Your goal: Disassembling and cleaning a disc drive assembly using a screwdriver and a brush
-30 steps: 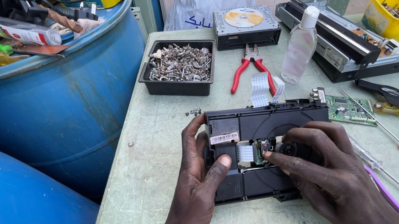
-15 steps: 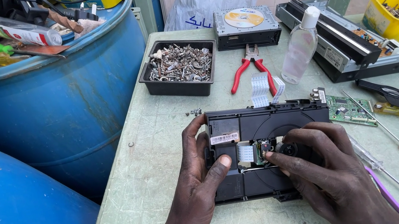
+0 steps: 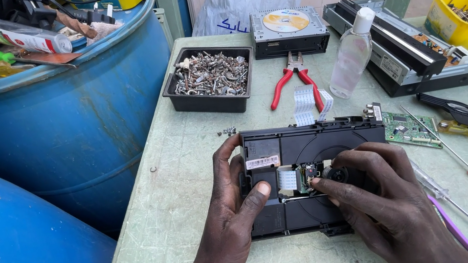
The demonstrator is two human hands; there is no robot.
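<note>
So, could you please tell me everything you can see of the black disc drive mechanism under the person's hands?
The black disc drive mechanism is a flat, rectangular plastic tray lying level on the pale green table. Its top shows a shallow circular recess, a white label and an opening with a white ribbon cable and small metal parts. A green circuit board lies at its right edge. The left hand clasps its left side, thumb on top; the right hand rests over the opening, fingertips at the parts.

Your black disc drive mechanism [image 3: 312, 144] lies flat on the counter [image 3: 181, 159], toward the near edge, roughly midway between the left and right edges. It's open: round recess on top, white label strip at left, short white ribbon cable and small metal parts exposed in the middle. A green circuit board [image 3: 410, 129] sits at its right end.
</note>
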